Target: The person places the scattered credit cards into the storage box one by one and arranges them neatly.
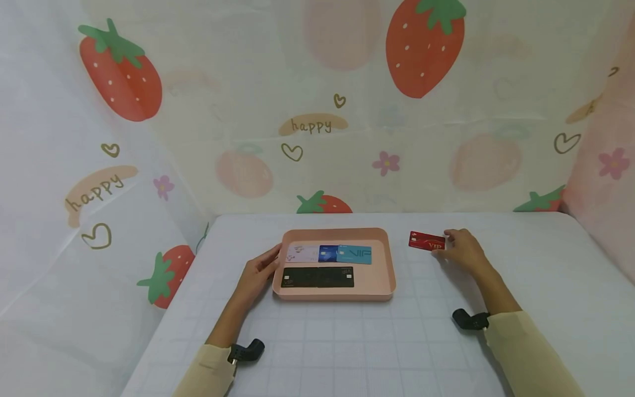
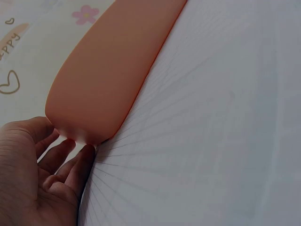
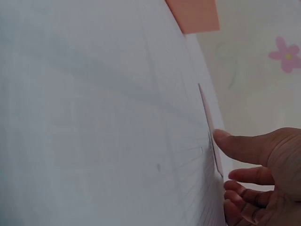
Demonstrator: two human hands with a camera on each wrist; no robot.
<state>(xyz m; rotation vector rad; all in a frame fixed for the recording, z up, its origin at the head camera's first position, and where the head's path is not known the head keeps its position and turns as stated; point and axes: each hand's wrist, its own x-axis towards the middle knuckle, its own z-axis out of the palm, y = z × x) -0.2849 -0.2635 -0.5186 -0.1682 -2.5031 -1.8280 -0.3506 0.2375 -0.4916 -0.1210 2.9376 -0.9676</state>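
Observation:
The left hand (image 1: 256,275) holds the left side of a shallow pink tray (image 1: 334,296), its bent fingers (image 2: 70,167) at the outer wall. At the back right of the table, the right hand (image 1: 463,251) pinches the right end of a red VIP card (image 1: 424,241). In the right wrist view its thumb (image 3: 235,145) lies at the card, seen nearly edge-on. Inside the tray, a back row has a pale patterned card (image 1: 301,253), a blue card (image 1: 328,253) and a teal VIP card (image 1: 355,255). Two black cards (image 1: 317,277) form the front row.
The white tabletop (image 1: 342,347) extends in front of the tray and out to both sides. A cloth backdrop (image 1: 198,132) printed with strawberries and hearts hangs behind the table and at its sides. Each wrist carries a small black camera (image 1: 246,351).

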